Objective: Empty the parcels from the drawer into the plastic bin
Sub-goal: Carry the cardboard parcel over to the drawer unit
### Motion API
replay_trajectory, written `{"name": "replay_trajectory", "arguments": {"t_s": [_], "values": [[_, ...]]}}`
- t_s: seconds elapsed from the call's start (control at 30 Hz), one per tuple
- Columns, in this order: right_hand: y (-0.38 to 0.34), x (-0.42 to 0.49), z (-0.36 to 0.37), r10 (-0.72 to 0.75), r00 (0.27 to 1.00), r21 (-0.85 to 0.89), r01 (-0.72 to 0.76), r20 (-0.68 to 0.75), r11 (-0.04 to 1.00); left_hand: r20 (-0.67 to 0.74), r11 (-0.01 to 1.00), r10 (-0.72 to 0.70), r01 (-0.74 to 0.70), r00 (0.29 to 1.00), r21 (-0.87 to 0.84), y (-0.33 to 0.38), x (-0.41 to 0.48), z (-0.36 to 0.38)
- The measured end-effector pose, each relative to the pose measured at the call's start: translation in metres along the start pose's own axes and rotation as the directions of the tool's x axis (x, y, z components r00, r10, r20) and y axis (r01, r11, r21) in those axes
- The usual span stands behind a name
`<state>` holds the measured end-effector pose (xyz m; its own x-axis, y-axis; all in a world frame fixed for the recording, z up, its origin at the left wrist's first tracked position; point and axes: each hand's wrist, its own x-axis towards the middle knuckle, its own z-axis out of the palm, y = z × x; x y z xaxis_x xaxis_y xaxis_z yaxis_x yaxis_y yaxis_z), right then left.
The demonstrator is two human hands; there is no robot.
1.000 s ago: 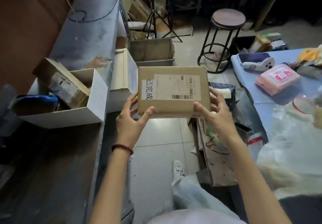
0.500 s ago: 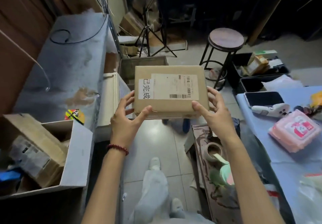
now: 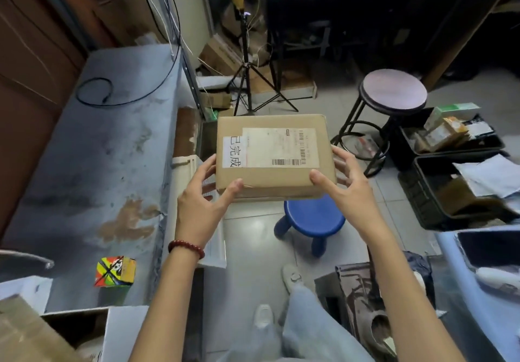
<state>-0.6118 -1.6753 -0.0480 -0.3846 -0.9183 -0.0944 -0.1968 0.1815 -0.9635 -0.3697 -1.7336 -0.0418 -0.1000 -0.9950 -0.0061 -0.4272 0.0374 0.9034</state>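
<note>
A brown cardboard parcel [image 3: 273, 153] with a white shipping label and a handwritten sticker is held level at chest height over the floor. My left hand [image 3: 202, 201] grips its near left corner, thumb on top. My right hand [image 3: 347, 190] grips the near right corner the same way. Just beyond the parcel's left edge shows a dark sliver of the grey plastic bin [image 3: 206, 136]; the parcel hides the rest of it. A cream ribbed drawer unit [image 3: 184, 181] stands beside my left hand.
A blue plastic stool [image 3: 312, 219] sits on the floor under the parcel. A round bar stool [image 3: 394, 91] and a tripod [image 3: 247, 80] stand further off. Black crates [image 3: 427, 201] with packages are at right. The grey counter [image 3: 98, 150] at left carries a colourful cube [image 3: 115, 270].
I have stepped forward with the parcel still in both hands. The open white box on the counter has slid toward the lower left, and the blue stool and black crates have come into view.
</note>
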Motion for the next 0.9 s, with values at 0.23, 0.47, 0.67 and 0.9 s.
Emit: {"name": "replay_trajectory", "arguments": {"t_s": [0.23,0.47,0.67,0.9], "values": [[-0.016,0.124,0.022,-0.053,0.980,-0.004,0.055,0.193,0.998,-0.187,0.997,-0.083,0.083,0.979,-0.009,-0.002,0.074,0.016],[-0.045,0.198,0.077,-0.094,0.882,-0.013,0.113,0.462,0.994,-0.434,0.977,-0.213,0.180,0.876,-0.116,-0.006,0.097,-0.004],[-0.059,0.226,0.158,-0.124,0.776,-0.017,0.171,0.618,0.985,-0.590,0.958,-0.284,0.246,0.756,-0.147,-0.038,0.098,-0.045],[-0.069,0.232,0.222,-0.147,0.678,-0.033,0.245,0.720,0.969,-0.678,0.942,-0.326,0.289,0.659,-0.172,-0.055,0.093,-0.079]]}}
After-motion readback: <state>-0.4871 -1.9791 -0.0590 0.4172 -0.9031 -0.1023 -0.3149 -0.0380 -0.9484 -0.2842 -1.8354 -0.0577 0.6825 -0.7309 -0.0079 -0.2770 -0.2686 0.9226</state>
